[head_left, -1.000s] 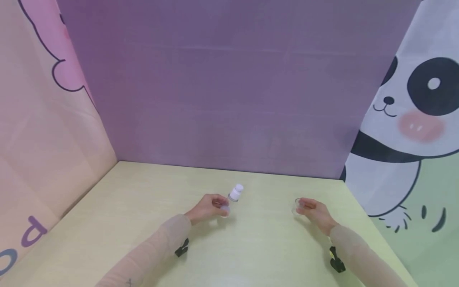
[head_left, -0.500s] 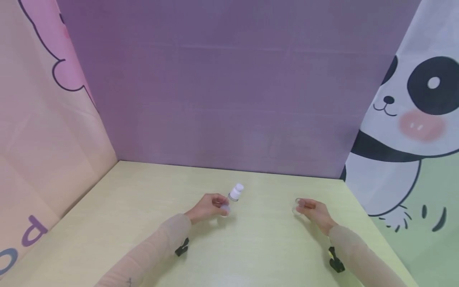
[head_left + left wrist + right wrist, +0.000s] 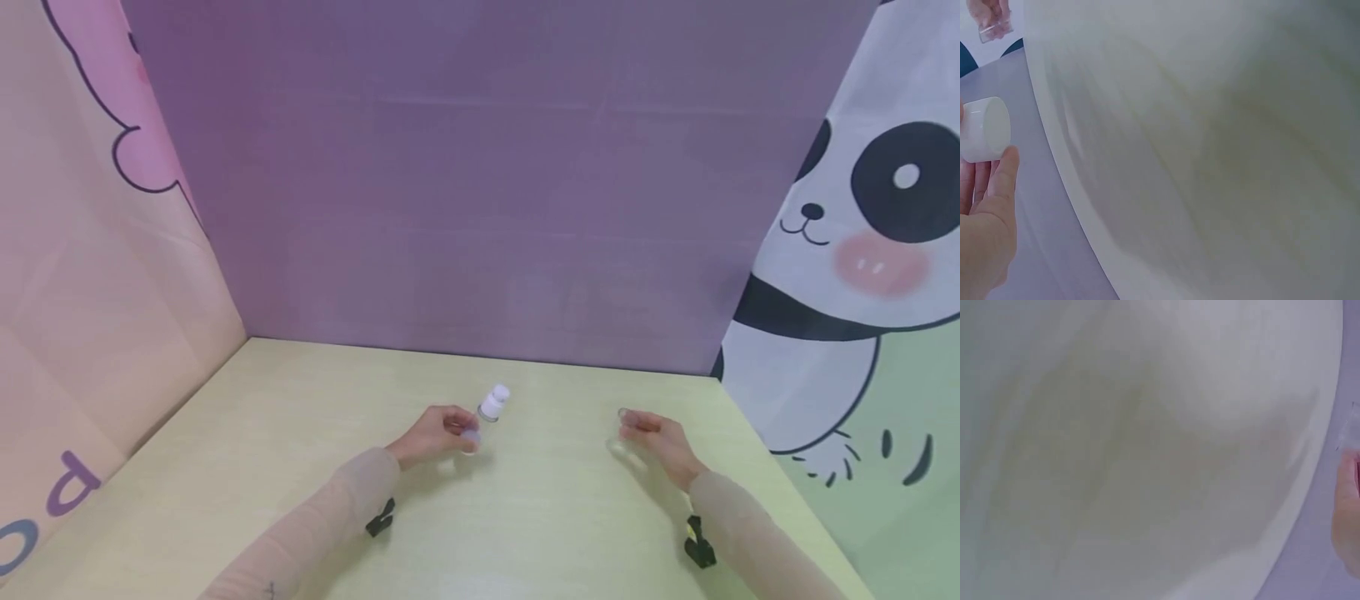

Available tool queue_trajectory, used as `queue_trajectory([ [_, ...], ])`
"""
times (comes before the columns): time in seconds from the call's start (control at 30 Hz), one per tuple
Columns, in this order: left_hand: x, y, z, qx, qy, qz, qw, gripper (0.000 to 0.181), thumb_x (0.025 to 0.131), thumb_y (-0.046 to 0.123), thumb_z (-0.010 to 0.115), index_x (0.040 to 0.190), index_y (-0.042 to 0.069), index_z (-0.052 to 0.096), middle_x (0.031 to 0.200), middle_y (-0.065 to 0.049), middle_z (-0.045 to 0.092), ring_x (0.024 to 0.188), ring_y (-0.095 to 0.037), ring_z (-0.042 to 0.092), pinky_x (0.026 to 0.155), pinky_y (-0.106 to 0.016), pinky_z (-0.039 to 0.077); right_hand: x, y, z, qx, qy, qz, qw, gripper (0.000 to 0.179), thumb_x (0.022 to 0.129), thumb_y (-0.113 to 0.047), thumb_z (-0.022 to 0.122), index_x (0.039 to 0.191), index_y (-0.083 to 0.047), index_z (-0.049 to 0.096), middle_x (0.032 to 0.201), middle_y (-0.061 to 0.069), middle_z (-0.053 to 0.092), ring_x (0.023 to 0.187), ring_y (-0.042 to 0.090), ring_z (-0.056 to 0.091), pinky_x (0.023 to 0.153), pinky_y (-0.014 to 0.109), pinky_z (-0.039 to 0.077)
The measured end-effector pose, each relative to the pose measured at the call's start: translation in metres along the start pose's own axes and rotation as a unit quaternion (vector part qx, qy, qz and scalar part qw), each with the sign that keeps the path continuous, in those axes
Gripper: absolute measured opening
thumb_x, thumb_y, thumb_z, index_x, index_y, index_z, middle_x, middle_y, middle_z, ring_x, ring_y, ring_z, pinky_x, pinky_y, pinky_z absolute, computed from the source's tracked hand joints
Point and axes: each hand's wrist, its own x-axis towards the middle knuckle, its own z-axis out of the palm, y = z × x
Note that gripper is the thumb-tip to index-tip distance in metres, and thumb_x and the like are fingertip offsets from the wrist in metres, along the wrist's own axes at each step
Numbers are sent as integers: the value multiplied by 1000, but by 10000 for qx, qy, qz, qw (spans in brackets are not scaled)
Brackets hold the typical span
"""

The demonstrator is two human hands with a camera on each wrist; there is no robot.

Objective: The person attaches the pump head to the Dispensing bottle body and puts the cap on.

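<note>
My left hand (image 3: 433, 433) grips a small white pump bottle (image 3: 492, 402) by its lower body. The bottle leans, its pump head pointing away and to the right, and a clear rim circles it below the head. In the left wrist view the flat white base of the bottle (image 3: 997, 128) shows beside the thumb. Well to the right, my right hand (image 3: 662, 446) pinches a clear cap (image 3: 623, 414) by its side, apart from the bottle. The left wrist view also catches this clear cap (image 3: 995, 30). Only part of the right hand (image 3: 1347, 512) appears in the right wrist view.
Both hands are over a pale yellow table (image 3: 555, 508). A purple cloth wall (image 3: 480, 192) closes off the back. Printed panels stand left and right, the right one with a panda (image 3: 825, 275). Black wrist mounts (image 3: 381, 517) hang by the sleeves.
My right hand has tilted and lifted the clear cap slightly. The left hand and the pump bottle stay in place.
</note>
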Motion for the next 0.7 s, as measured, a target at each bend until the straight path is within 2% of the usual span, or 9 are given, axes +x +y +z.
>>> queue_trajectory([
  [0.07,0,1,0,17,-3,-10,10000,40,76,12,74,112,2,60,111,-8,62,100,-21,59,89,-38,47,-1,-4,-1,-41,-22,-127,9999,53,89,-30,60,133,-3,46,133,15,50,98,-6,54,102,38,37],
  [0.23,0,3,1,-6,-30,-14,10000,38,75,14,74,109,5,61,110,-7,63,100,-19,59,90,-36,47,-5,-16,-3,-94,-76,-331,9994,56,89,-36,58,134,-6,44,135,14,49,107,3,54,102,40,37],
  [0.47,0,4,2,-63,-90,-58,9999,36,76,16,74,109,6,62,109,-6,63,102,-20,59,90,-36,47,-9,-28,-1,139,-62,-329,9993,60,89,-37,58,137,-6,40,136,15,47,95,-12,52,102,40,37],
  [0.7,0,7,3,-235,-151,-55,9996,39,79,17,71,113,4,60,112,-8,62,105,-23,58,92,-38,46,-7,-45,1,350,101,-430,9984,65,84,-42,62,136,-9,42,136,14,48,95,-12,52,104,41,35],
])
